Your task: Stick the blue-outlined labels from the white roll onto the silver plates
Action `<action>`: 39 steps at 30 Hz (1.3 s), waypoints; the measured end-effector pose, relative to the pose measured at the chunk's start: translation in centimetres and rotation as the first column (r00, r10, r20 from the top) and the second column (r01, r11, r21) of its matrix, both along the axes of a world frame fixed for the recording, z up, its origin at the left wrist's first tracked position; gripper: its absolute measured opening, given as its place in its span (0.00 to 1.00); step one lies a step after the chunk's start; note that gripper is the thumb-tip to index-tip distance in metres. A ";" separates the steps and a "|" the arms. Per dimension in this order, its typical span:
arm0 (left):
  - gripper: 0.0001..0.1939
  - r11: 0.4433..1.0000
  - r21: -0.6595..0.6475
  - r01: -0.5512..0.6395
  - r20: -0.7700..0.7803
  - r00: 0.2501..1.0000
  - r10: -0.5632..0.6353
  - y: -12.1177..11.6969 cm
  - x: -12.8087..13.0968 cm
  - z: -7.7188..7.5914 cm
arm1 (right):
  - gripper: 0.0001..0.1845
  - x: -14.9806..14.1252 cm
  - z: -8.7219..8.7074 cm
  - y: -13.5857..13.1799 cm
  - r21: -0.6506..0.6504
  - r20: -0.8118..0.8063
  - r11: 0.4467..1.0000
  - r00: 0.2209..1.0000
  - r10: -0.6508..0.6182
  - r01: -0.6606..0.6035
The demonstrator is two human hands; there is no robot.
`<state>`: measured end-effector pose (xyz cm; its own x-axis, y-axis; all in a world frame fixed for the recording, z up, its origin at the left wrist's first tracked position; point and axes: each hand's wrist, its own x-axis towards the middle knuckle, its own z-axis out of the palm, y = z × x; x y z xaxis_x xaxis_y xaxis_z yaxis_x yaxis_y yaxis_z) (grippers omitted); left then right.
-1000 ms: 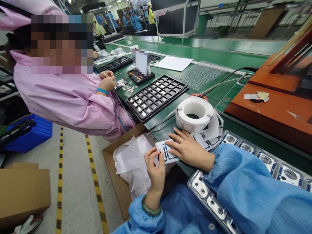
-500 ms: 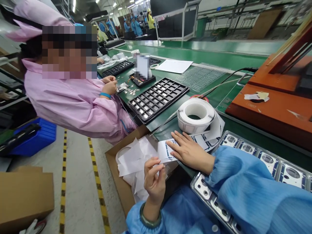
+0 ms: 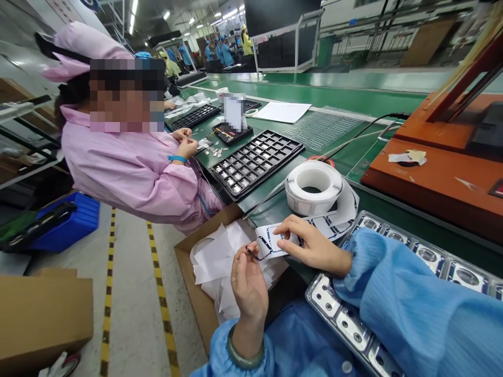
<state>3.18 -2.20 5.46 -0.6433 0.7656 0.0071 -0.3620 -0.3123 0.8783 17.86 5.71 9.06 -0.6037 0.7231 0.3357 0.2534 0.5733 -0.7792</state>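
My left hand (image 3: 250, 283) pinches the end of a thin dark adhesive sticker (image 3: 259, 249), frame-shaped and partly lifted off a white backing strip (image 3: 274, 243). My right hand (image 3: 312, 245) is over the strip at the bench edge, thumb and index finger apart; whether its fingertips touch the strip I cannot tell. More dark-blue outlined stickers lie along the strip, which runs back to a white roll (image 3: 313, 187) on the green bench. Under my right forearm is a clear plastic tray (image 3: 365, 222) holding silvery parts with round openings.
A cardboard box (image 3: 184, 256) of discarded white paper stands below the bench edge. Beyond it a person in pink (image 3: 133, 162) handles small parts beside a black compartment tray (image 3: 257, 162). An orange machine (image 3: 432, 173) is at the right, with cables running across the bench.
My left hand has drawn a sticker's end up from the backing strip. My right hand, previously flat on the strip, has raised and curled its fingers. The view has shifted slightly.
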 end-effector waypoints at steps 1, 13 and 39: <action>0.10 1.000 -0.006 0.006 0.002 1.000 -0.006 0.0 0.1 0.1 | 0.10 0.0 0.0 -0.1 -0.002 -0.004 1.000 1.000 0.012 -0.012; 0.15 0.999 0.011 -0.049 -0.490 0.870 0.048 0.5 -1.3 -1.1 | 0.05 -0.4 -0.7 -0.6 0.005 -0.073 0.999 0.996 0.050 -0.050; 0.13 0.792 -0.012 0.611 -0.154 0.781 -0.605 -0.1 3.4 3.9 | 0.09 5.8 7.2 -6.0 -0.264 -0.040 0.935 0.966 -0.255 0.236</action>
<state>6.56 -2.34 9.37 -0.0342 0.9947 0.0969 -0.3595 -0.1028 0.9275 23.66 -0.29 16.27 -0.3772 0.9128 0.1564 0.2989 0.2799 -0.9123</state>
